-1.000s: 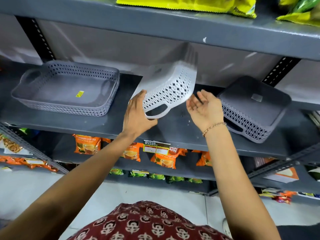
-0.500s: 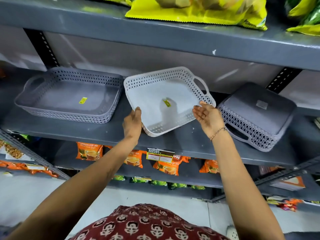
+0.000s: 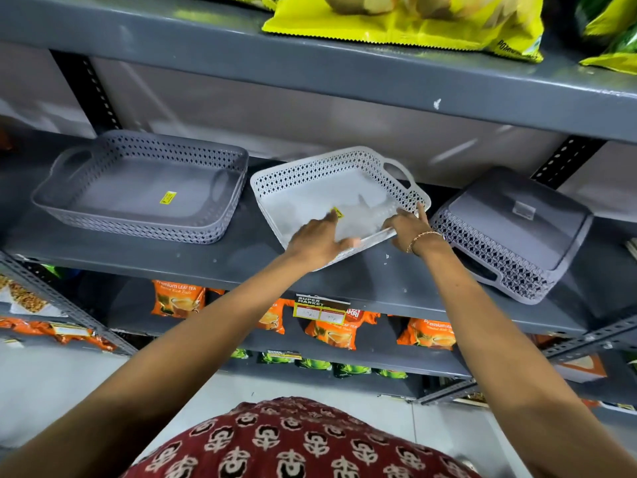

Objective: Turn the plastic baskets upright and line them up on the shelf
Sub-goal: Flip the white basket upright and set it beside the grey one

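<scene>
A white lattice basket (image 3: 320, 158) sits upright in the middle of the grey shelf (image 3: 238, 267), turned a little askew. My left hand (image 3: 317, 239) grips its near rim with the fingers reaching inside. My right hand (image 3: 410, 229) holds the near right corner, index finger along the rim. To the left a grey basket (image 3: 138, 231) stands upright with a yellow sticker inside. On the right another grey basket (image 3: 510, 222) lies upside down, tilted, its handle toward me.
The upper shelf board (image 3: 310, 74) hangs low over the baskets and carries yellow bags (image 3: 413, 22). Orange tea packets (image 3: 179, 298) and a price tag (image 3: 320, 308) sit on the shelf below. A narrow gap separates the white basket from each neighbour.
The white basket went from tipped on its side in the air to upright, then came down onto the shelf. Both hands shifted onto its near rim.
</scene>
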Demonstrator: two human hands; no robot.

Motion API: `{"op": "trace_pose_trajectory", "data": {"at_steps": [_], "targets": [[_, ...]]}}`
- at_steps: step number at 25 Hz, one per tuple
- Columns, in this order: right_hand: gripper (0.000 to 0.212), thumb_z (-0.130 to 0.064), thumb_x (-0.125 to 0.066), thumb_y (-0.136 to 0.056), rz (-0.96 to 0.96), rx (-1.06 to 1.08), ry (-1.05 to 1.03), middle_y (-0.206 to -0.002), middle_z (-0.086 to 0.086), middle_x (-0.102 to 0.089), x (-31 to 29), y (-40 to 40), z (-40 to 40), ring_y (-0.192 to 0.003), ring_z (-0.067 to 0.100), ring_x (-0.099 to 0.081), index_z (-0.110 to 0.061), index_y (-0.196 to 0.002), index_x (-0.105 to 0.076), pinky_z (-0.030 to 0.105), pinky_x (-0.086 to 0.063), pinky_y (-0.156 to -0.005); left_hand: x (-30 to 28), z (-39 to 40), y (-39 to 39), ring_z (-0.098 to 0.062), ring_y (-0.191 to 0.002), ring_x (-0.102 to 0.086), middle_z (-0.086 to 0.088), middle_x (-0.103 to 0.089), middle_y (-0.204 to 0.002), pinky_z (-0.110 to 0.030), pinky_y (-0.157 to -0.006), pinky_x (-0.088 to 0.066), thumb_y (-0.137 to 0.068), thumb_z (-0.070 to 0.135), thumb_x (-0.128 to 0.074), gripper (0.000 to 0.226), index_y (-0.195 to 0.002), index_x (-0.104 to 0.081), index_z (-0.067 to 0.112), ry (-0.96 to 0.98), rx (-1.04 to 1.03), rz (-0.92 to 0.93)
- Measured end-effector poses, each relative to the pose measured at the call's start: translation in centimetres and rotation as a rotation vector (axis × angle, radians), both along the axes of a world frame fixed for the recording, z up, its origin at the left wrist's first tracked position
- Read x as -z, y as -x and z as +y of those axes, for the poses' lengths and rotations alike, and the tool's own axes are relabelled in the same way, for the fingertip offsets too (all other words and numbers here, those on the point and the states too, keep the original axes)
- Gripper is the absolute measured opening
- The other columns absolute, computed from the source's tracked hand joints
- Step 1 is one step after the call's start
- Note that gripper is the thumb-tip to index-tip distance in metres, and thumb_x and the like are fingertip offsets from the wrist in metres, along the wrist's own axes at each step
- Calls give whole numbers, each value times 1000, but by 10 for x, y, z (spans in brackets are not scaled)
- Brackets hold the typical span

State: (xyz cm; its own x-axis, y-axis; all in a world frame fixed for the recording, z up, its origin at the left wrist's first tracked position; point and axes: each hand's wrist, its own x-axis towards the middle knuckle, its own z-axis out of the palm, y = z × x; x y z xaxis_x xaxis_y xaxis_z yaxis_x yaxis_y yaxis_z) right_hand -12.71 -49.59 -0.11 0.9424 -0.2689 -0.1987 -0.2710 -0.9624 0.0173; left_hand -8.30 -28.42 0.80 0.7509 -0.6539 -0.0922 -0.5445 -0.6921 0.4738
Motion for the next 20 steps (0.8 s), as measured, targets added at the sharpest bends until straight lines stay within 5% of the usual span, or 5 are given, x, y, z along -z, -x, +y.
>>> {"op": "trace_pose_trajectory", "data": {"at_steps": [4, 9, 12, 16, 20], "targets": [[25, -17, -53, -88, -39, -42, 47, -111, 13, -70, -2, 5, 4, -111, 30, -58, -19, -110, -65, 38, -34, -103, 13, 6, 3, -35, -105, -57, -17, -62, -112, -37, -80, -46, -90, 31, -56, 29, -110, -62, 11, -209, 108, -115], [19, -28, -55, -89, -117, -46, -67, -101, 16, -70, 6, 19, 52, -100, 34, -61, -21, -104, -66, 35, -44, -85, 2, 42, -22, -36, -98, -59, -16, -61, -104, -35, -70, -40, -82, 10, -60, 22, -104, -64, 11, -332, 48, -212], [25, -28, -52, -90, -214, -72, -73, -99, 19, -69, 17, 32, 84, -96, 36, -62, -20, -111, -63, 36, -49, -77, -1, 65, -37, -36, -99, -59, -14, -60, -96, -34, -71, -40, -84, 16, -63, 3, -84, -63, 13, -362, 43, -145], [26, -25, -51, -89, -223, -75, -59, -100, 19, -69, 18, 35, 96, -95, 36, -63, -22, -113, -62, 37, -50, -75, -1, 78, -43, -33, -102, -57, -14, -62, -102, -32, -72, -39, -85, 24, -65, 14, -95, -66, 14, -346, 50, -101], [25, -32, -49, -92, -183, -60, -90, -103, 19, -68, 15, 35, 101, -98, 36, -61, -20, -109, -61, 36, -48, -74, 0, 84, -44, -32, -95, -58, -6, -55, -79, -32, -67, -40, -87, 21, -62, 9, -78, -61, 19, -344, 95, -93]]}}
